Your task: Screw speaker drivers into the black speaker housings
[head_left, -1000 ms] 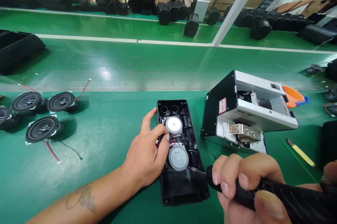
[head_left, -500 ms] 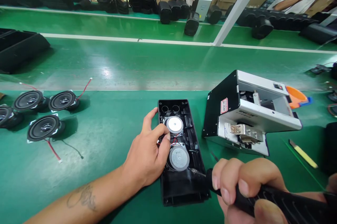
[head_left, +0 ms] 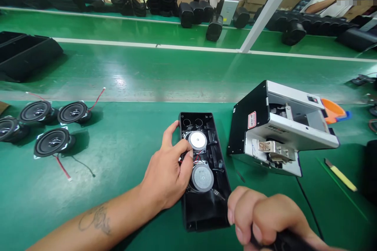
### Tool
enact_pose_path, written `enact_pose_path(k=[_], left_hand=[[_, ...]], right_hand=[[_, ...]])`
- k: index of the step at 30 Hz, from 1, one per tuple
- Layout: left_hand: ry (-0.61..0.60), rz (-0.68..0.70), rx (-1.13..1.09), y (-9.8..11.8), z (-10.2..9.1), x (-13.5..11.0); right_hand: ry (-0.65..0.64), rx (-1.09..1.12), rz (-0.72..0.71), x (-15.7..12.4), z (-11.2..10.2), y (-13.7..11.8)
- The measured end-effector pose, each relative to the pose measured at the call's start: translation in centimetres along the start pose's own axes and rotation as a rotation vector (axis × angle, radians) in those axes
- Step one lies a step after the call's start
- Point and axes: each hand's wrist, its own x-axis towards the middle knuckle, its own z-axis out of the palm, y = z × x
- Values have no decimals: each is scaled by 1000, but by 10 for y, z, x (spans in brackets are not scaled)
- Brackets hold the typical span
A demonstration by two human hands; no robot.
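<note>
A black speaker housing (head_left: 217, 188) lies open on the green bench, with two round silver speaker magnets (head_left: 197, 140) inside, one behind the other. My left hand (head_left: 169, 172) rests on the housing's left edge, its fingers curled and pressing at the red wires between the two magnets. My right hand (head_left: 265, 219) is closed round a black electric screwdriver (head_left: 287, 241). The screwdriver's metal bit (head_left: 218, 195) points into the housing at the near magnet's lower right corner.
A silver and black screw feeder machine (head_left: 279, 129) stands right of the housing. Several loose speaker drivers (head_left: 53, 141) with red wires lie at the left. A yellow-handled knife (head_left: 341, 174) lies at the right. Black housings and other people's hands line the far bench.
My right hand and the screwdriver have dropped lower and nearer, mostly out of the frame's bottom. The left hand stays on the housing. The view has shifted slightly.
</note>
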Motion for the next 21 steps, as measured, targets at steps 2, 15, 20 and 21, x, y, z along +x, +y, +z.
enact_pose_path(k=[2,15,20,21], left_hand=[[-5,-2,7,1,0,1],[-8,-9,10,2,-1,1],[-24,0,49,5,-5,1],[-9,28,96,7,-9,0]], right_hand=[[96,3,-3,8,4,-1],[185,-5,-110,14,18,5],[198,35,-141,10,17,6],[214,42,-141,9,14,4]])
